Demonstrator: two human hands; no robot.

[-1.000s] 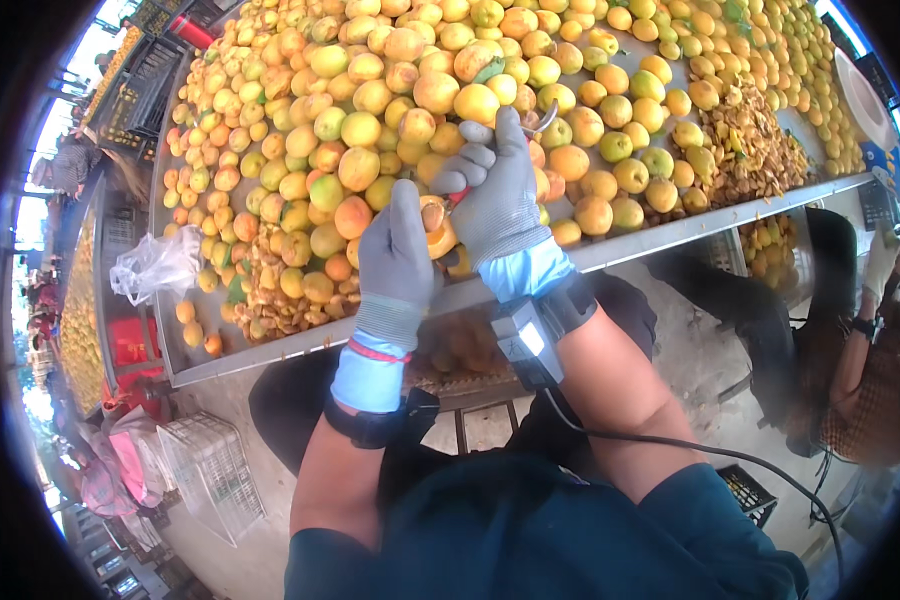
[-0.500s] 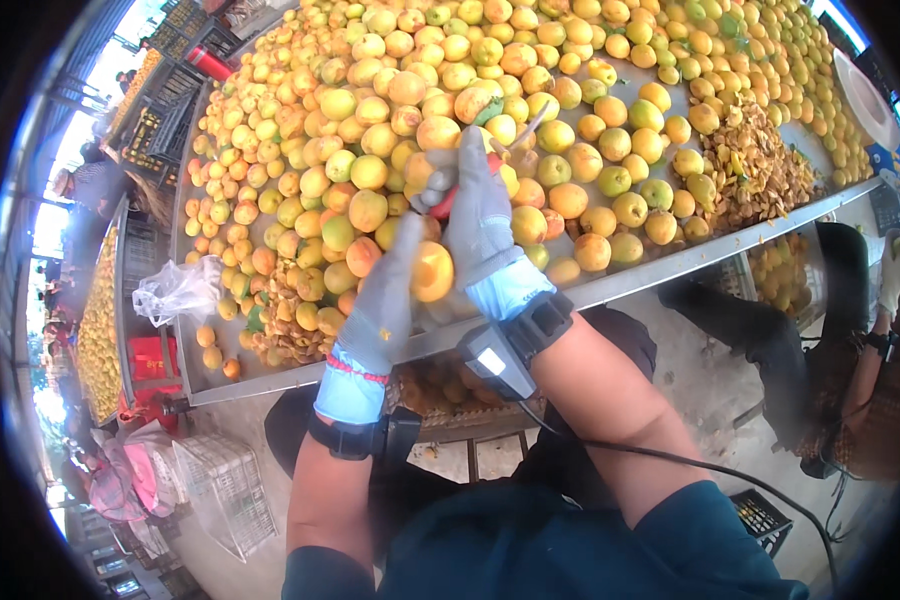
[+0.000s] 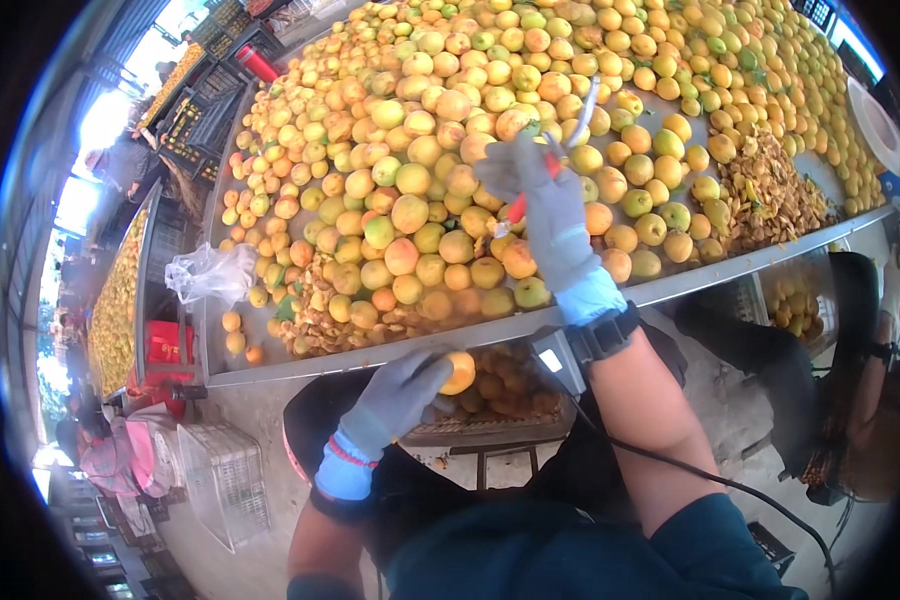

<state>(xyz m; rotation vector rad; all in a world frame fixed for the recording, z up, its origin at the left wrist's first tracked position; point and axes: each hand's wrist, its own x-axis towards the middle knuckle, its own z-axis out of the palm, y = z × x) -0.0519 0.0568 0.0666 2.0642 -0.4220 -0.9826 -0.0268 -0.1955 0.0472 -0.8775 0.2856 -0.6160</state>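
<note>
While your left hand (image 3: 398,398), in its grey glove, is nearest to you, its fingers are mostly closed, pinching an orange fruit (image 3: 458,373) at their tips. That fruit sits just in front of the metal edge of the desk (image 3: 660,291), near a crate (image 3: 495,433) of fruit below. Further out, your right hand (image 3: 550,205), also gloved, is wrapped around the red handle of a tool (image 3: 583,112), whose curved metal end points away from you over the fruit pile (image 3: 410,175). To your left, a clear plastic bag (image 3: 208,274) rests at the desk's side; to your right lies a brown heap of scraps (image 3: 767,200). Past the far left corner is a red cylinder (image 3: 258,63).
</note>
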